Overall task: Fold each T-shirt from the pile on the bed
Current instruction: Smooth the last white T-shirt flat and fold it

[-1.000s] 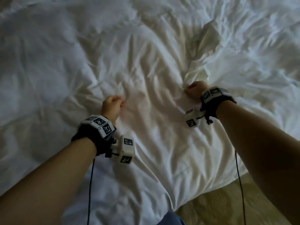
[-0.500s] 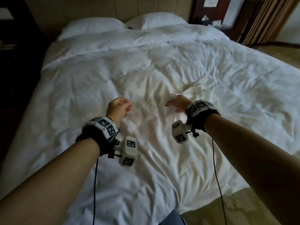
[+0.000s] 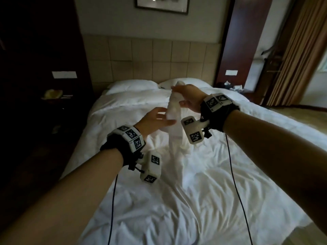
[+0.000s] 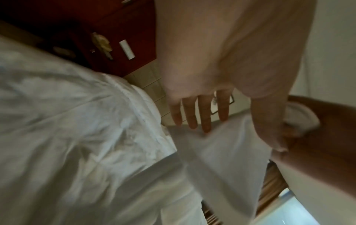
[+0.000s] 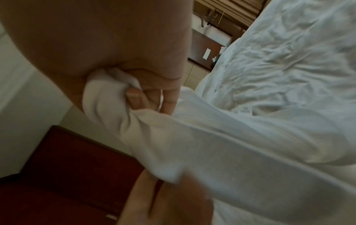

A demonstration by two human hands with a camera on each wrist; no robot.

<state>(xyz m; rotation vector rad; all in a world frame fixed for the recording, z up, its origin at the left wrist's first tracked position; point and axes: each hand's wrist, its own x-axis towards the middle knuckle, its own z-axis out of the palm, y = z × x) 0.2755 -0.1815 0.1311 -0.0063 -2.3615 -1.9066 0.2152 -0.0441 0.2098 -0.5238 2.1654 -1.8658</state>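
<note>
A white T-shirt (image 3: 174, 121) hangs as a bunched strip from my right hand (image 3: 183, 97), which grips its top end high over the bed (image 3: 230, 191); the lower end trails onto the bedding. The right wrist view shows the fingers (image 5: 134, 97) curled round the fabric (image 5: 212, 144). My left hand (image 3: 166, 119) is just below and to the left. Its fingers (image 4: 200, 115) are straight and spread, touching the hanging shirt (image 4: 221, 152) without gripping it. No other shirt can be told apart from the white bedding.
Two white pillows (image 3: 132, 85) lie against the tan headboard (image 3: 150, 59). A dark nightstand (image 3: 52, 94) with a yellowish item stands at the left, and another nightstand (image 3: 233, 87) with clutter at the right. Brown curtains (image 3: 292, 59) hang at the far right.
My right hand has risen from the bedding with the shirt in its grip. The left hand has uncurled and come up to the shirt. The head view has tilted up toward the headboard.
</note>
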